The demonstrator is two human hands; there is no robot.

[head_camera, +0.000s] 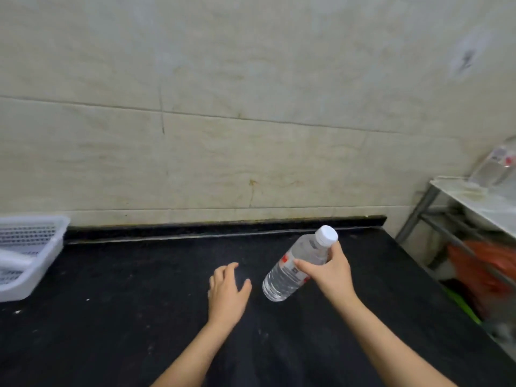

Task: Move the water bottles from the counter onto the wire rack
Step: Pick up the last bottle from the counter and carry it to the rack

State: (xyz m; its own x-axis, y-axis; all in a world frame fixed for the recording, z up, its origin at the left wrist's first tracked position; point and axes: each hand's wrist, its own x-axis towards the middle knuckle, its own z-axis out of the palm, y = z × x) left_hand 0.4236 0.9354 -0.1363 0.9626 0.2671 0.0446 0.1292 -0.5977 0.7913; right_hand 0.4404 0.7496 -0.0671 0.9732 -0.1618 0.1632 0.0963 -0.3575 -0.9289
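Observation:
A clear water bottle [290, 270] with a white cap and a red-and-white label is tilted above the black counter [111, 317], cap pointing up and to the right. My right hand [331, 272] is shut on its upper part, just below the cap. My left hand [227, 290] hovers over the counter to the bottle's left, fingers apart and holding nothing. At the right edge stands a metal rack [435, 202] with a pale shelf; a blurred clear bottle [495, 166] lies on it.
A white slotted plastic basket [30, 252] sits at the counter's left end. A tiled wall rises behind the counter. Under the rack's shelf lies an orange-red bag [480, 272], with something green below it.

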